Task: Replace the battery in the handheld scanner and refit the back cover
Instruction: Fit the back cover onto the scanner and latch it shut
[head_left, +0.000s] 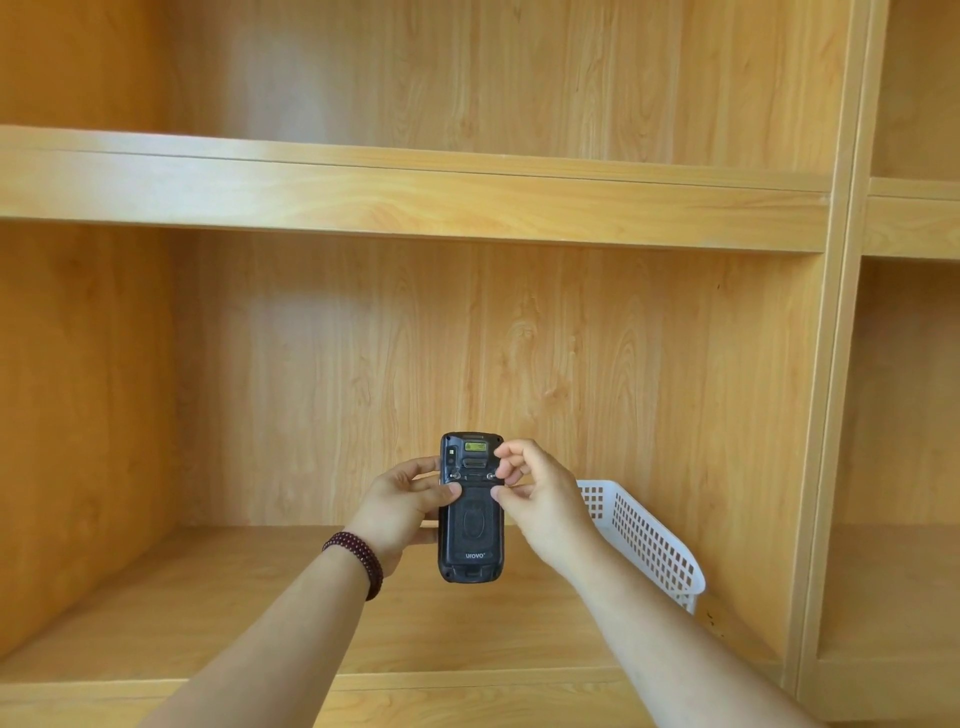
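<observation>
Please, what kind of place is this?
Probably a storeroom or stock area: wooden shelves fill the view, a white basket sits on one, and the person holds a handheld scanner.

The right hand (540, 493) hides the near left corner of the white basket (644, 540); scanner (471, 506) label text illegible.

A wooden shelf (208, 597) carries one thing, a white basket (644, 540). The basket rests on the shelf at about 3 o'clock, tilted, its near end toward 5 o'clock.
</observation>
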